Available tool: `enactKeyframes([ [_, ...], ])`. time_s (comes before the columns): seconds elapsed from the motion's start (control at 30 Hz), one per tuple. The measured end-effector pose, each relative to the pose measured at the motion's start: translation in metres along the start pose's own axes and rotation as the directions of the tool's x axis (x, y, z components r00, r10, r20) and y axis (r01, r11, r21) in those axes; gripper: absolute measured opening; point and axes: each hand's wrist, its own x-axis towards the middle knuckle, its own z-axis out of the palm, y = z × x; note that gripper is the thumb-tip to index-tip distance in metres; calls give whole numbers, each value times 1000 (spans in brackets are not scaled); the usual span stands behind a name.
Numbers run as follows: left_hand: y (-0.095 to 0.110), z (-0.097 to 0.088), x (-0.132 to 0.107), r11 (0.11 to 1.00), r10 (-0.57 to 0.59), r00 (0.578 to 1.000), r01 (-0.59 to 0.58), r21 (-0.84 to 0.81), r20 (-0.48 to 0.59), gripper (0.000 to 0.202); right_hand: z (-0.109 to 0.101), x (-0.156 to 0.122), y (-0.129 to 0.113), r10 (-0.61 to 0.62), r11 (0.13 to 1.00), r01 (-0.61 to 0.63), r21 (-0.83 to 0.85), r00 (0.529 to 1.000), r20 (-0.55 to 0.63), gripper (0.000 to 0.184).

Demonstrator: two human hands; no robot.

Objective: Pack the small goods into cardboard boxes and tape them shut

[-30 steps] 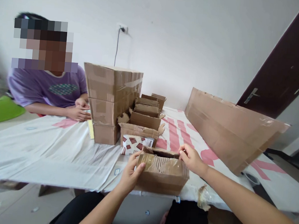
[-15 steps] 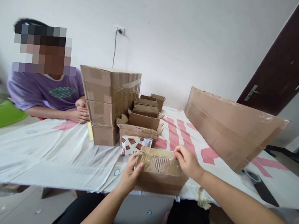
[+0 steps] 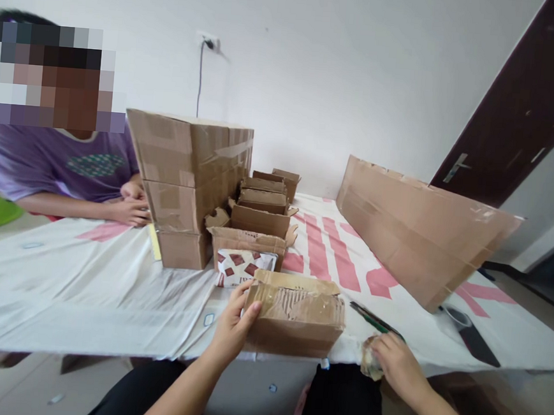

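A small cardboard box point(image 3: 293, 336) rests near the table's front edge, its front upper face torn down to the corrugation. My left hand point(image 3: 235, 319) grips its left end, thumb on the front and fingers behind. Down at the table edge, my right hand point(image 3: 396, 361) has its fingers closed on a crumpled wad of used tape point(image 3: 371, 357); the fingertips are partly hidden. Just beyond that hand lies a utility knife point(image 3: 367, 315). A brown-and-white printed packet point(image 3: 243, 265) leans behind the box on the left, in front of a row of open cardboard boxes point(image 3: 259, 219).
Stacked sealed cartons point(image 3: 170, 161) stand left of the row. A large cardboard panel or carton point(image 3: 414, 225) is at the right, with a tape roll point(image 3: 457, 317) by its near corner. Across the table at left sits a person in a purple shirt point(image 3: 60, 158), hands together.
My right hand has left the box's upper right edge and moved right and down to the crumpled tape. The knife now shows. My left hand stays on the box; the view has shifted slightly.
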Motion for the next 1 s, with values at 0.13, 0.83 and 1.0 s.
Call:
enactKeyframes([
  [0.13,-2,3,1,1000,8,1000,-8,-7,-19,39,20,-28,-8,124,988,-117,100,990,-66,30],
  [0.83,7,-5,6,961,198,979,-204,188,50,33,-69,136,-59,92,905,-48,423,992,-85,16],
  [1.0,4,-4,5,966,185,981,-193,175,56,34,-59,183,-62,-113,906,32,422,979,168,25],
])
